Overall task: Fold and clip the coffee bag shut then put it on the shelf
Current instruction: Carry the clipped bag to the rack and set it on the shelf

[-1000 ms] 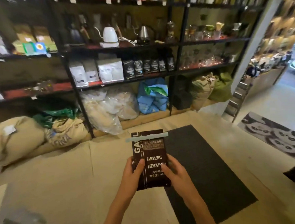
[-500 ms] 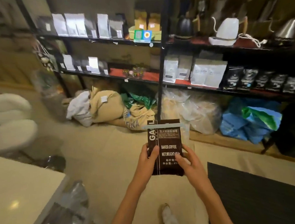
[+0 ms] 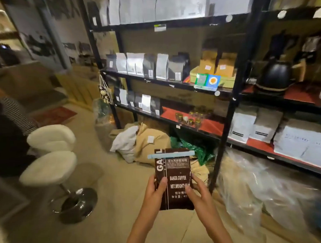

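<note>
A dark brown coffee bag (image 3: 174, 173) with white print stands upright in front of me, held in both hands. A pale blue clip (image 3: 170, 155) runs across its folded top. My left hand (image 3: 156, 190) grips the bag's left edge, thumb on the front. My right hand (image 3: 197, 193) holds the right edge. The black metal shelf unit (image 3: 227, 116) rises just beyond the bag, its red-lined shelves carrying rows of grey and white coffee bags (image 3: 148, 66).
Burlap sacks (image 3: 153, 142) and clear plastic bags (image 3: 254, 183) lie on the floor under the shelves. Two white bar stools (image 3: 49, 166) stand at the left beside a seated person in a striped sleeve (image 3: 14, 113). A black kettle (image 3: 274, 76) sits at the right.
The view has swung left along the shelves and come closer to them. The clipped bag stays held in both hands in front of me.
</note>
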Tool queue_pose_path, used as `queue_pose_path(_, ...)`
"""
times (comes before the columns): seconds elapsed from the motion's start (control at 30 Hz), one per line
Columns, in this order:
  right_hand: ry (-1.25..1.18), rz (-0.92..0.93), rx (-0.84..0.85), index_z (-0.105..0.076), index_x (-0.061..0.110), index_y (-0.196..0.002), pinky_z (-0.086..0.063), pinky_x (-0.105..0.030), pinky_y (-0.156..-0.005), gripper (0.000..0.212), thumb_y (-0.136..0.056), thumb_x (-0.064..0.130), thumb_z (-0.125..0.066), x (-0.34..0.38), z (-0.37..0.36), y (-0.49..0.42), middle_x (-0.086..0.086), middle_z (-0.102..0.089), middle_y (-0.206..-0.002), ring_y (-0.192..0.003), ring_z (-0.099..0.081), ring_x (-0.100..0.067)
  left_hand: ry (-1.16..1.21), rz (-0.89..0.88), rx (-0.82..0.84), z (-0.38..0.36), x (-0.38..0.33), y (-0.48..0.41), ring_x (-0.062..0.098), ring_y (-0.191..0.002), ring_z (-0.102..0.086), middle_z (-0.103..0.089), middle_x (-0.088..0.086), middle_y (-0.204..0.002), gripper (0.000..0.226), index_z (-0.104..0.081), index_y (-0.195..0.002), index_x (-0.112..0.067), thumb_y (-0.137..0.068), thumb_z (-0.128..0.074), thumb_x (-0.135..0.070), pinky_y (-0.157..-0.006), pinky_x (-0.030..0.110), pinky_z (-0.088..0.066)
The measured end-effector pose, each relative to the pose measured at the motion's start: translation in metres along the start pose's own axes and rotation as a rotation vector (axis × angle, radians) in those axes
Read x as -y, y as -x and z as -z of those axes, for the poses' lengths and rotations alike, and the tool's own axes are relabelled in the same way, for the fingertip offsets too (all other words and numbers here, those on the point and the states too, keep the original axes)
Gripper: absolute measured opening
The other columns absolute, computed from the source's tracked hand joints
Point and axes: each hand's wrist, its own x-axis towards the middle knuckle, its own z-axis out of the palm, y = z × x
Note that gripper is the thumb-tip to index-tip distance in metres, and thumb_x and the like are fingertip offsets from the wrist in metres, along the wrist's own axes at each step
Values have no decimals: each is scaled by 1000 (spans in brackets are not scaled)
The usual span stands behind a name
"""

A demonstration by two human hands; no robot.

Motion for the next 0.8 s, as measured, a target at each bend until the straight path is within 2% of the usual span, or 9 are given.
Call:
queue_pose_path(0.1,-9,-2,86,-51,38,-128,-53,-7,-62,39,-96,20,-61,-11,-13,-50,18,-61,-116,-91,-65,16,21,15,-22,10,8,-45,2,-92,-73,-71,-2,-116,27,-55,-126,-22,-100,-55,-25,-64,13,-55)
queue_pose_path(0.23,18,-18,110,-46,35,-130,-50,-4,-61,40,-95,22,-62,-17,-32,-129,14,-59,-115,-87,-61,22,23,4,-79,19,16,-124,5,-94,-73,-70,-2,-117,28,-54,-128,-23,-100,-54,-26,-65,15,-57)
queue_pose_path(0.33,22,-86,145,-46,35,-130,-55,-11,-60,42,-92,27,-64,0,-46,-190,8,-61,-112,-85,-69,8,91,26,-113,29,9,-188,9,-93,-74,-72,1,-116,27,-56,-126,-21,-100,-55,-24,-65,17,-57)
queue_pose_path(0.47,128,-114,242,-42,42,-132,-56,-16,-68,63,-77,56,-68,37,-61,-284,8,-58,-121,-99,-65,-4,84,3,-114,43,-16,-291,11,-90,-75,-75,0,-109,26,-57,-124,-18,-98,-57,-20,-66,19,-58)
queue_pose_path(0.57,202,-129,326,-43,44,-134,-58,-20,-73,58,-82,61,-61,60,-69,-358,12,-62,-123,-97,-70,-3,66,-55,-114,55,-27,-361,13,-102,-71,-70,-3,-119,27,-53,-126,-25,-100,-53,-19,-83,27,-57)
queue_pose_path(0.63,327,-26,237,-40,35,-143,-57,-33,-86,67,-83,59,-58,73,-73,-405,6,-62,-128,-109,-65,-10,31,-72,-98,59,-33,-398,2,-105,-66,-67,-11,-121,30,-51,-127,-30,-101,-51,-14,-88,21,-54)
queue_pose_path(0.7,522,144,86,-40,33,-143,-53,-43,-96,61,-89,52,-58,90,-79,-451,3,-57,-136,-120,-57,-15,-30,-95,-38,63,-37,-432,-7,-103,-65,-69,-22,-117,33,-50,-126,-36,-102,-50,-12,-82,13,-53)
queue_pose_path(0.77,785,316,57,-37,35,-143,-45,-44,-103,57,-91,49,-58,101,-92,-496,6,-54,-140,-127,-50,-16,-65,-99,-38,71,-34,-471,-5,-105,-66,-68,-19,-121,36,-48,-131,-34,-102,-50,-12,-81,14,-54)
queue_pose_path(0.8,877,339,84,-35,37,-144,-42,-44,-104,60,-90,49,-59,99,-98,-520,7,-53,-141,-129,-48,-16,-100,-97,-60,75,-27,-492,-4,-104,-66,-66,-13,-124,36,-47,-133,-29,-102,-49,-11,-80,16,-55)
